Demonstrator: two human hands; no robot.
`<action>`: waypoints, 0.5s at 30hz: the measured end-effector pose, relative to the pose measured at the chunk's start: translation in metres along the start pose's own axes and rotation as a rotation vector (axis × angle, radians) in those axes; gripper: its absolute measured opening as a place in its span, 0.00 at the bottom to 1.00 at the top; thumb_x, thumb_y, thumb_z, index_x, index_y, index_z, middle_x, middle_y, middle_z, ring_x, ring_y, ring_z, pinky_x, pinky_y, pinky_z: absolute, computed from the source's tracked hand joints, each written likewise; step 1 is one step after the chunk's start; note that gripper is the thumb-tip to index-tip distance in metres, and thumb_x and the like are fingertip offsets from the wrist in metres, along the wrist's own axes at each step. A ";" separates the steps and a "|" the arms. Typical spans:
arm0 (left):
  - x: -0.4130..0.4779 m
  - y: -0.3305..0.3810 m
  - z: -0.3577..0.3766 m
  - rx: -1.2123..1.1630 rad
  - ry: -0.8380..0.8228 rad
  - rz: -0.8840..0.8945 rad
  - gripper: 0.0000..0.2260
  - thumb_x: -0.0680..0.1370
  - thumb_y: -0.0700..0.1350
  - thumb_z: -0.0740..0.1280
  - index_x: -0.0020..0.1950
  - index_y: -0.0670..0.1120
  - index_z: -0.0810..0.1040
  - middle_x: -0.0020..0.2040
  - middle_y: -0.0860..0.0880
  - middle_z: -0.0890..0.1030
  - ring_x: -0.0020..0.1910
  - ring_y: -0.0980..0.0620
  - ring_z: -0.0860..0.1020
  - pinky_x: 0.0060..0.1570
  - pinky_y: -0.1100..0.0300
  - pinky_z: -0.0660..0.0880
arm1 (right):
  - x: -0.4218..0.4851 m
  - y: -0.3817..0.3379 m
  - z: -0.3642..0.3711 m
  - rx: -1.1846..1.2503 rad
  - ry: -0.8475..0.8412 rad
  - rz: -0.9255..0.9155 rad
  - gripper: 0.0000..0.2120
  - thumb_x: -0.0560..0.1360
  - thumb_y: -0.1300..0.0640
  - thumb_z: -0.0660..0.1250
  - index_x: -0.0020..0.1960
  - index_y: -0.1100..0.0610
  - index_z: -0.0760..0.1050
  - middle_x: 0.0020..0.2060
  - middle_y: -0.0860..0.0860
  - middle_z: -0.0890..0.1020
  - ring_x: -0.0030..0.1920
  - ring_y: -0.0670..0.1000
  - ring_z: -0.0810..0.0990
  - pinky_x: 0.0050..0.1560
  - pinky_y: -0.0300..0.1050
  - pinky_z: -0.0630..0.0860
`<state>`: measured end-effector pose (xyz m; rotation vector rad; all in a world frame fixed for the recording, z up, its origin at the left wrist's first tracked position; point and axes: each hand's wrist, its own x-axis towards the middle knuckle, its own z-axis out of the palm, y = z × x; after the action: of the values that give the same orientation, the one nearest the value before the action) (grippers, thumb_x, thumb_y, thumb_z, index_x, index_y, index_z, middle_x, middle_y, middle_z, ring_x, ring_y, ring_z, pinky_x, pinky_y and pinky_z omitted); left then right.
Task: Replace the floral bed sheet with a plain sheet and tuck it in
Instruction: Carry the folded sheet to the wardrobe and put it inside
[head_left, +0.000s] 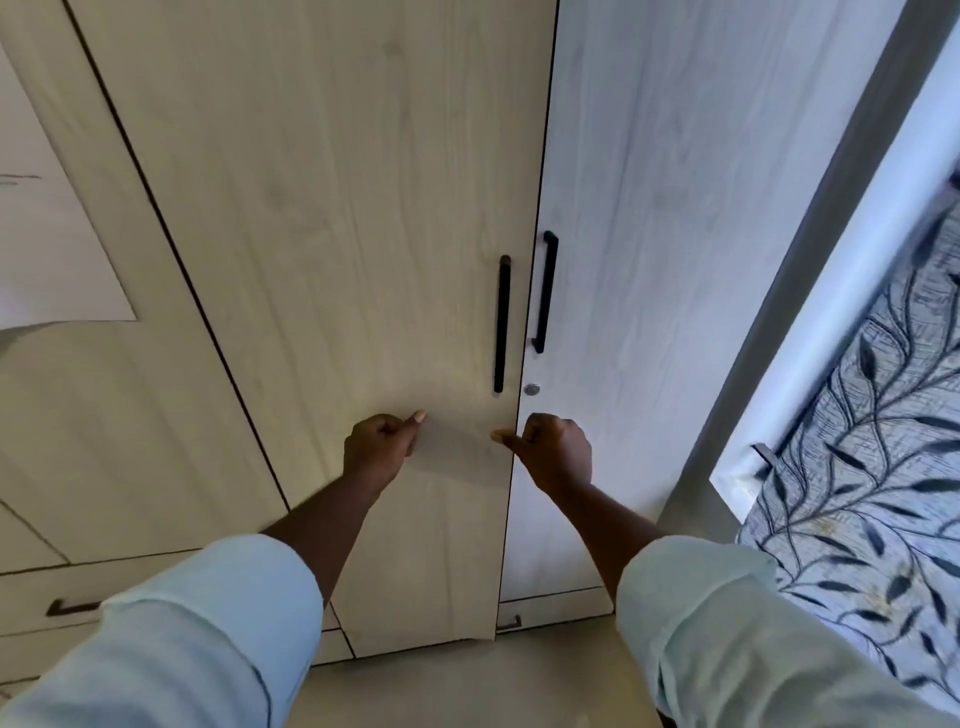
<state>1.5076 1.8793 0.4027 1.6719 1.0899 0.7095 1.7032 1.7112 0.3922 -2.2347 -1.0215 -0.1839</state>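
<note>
One floral bed sheet (872, 467), pale blue-grey with dark leafy vines, lies spread at the far right, beside the wardrobe. Both hands hover before the pale wood-grain wardrobe doors (337, 234), just below two black bar handles (503, 322). The left hand (382, 452) and right hand (556, 452) are each curled into a fist, thumb out, gripping nothing.

Pale grey-blue fabric bed sheet (883, 493) printed with dark leafy vines, spread out along the right side of the view, apparently smooth, partly cut off
</note>
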 end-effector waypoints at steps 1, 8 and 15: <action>0.006 -0.002 0.003 0.046 0.012 0.021 0.20 0.69 0.69 0.71 0.35 0.52 0.82 0.34 0.52 0.85 0.38 0.51 0.85 0.52 0.49 0.81 | 0.006 0.001 0.002 -0.005 -0.018 -0.001 0.26 0.69 0.31 0.73 0.32 0.51 0.69 0.29 0.46 0.76 0.31 0.51 0.73 0.31 0.38 0.62; 0.025 0.000 0.013 0.089 0.035 -0.007 0.24 0.73 0.67 0.70 0.35 0.46 0.84 0.32 0.52 0.85 0.35 0.54 0.85 0.48 0.53 0.82 | 0.037 0.002 0.015 -0.069 -0.032 0.046 0.26 0.69 0.31 0.73 0.33 0.52 0.73 0.30 0.48 0.79 0.34 0.53 0.77 0.34 0.43 0.72; 0.058 -0.012 0.017 0.085 -0.055 0.000 0.25 0.74 0.67 0.69 0.33 0.46 0.85 0.31 0.52 0.85 0.34 0.55 0.85 0.50 0.54 0.82 | 0.057 -0.005 0.028 -0.106 0.017 0.114 0.26 0.69 0.29 0.72 0.36 0.53 0.73 0.32 0.47 0.78 0.35 0.53 0.78 0.34 0.44 0.72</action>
<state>1.5427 1.9256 0.3835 1.7536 1.0941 0.6208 1.7350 1.7664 0.3944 -2.3756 -0.8909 -0.2102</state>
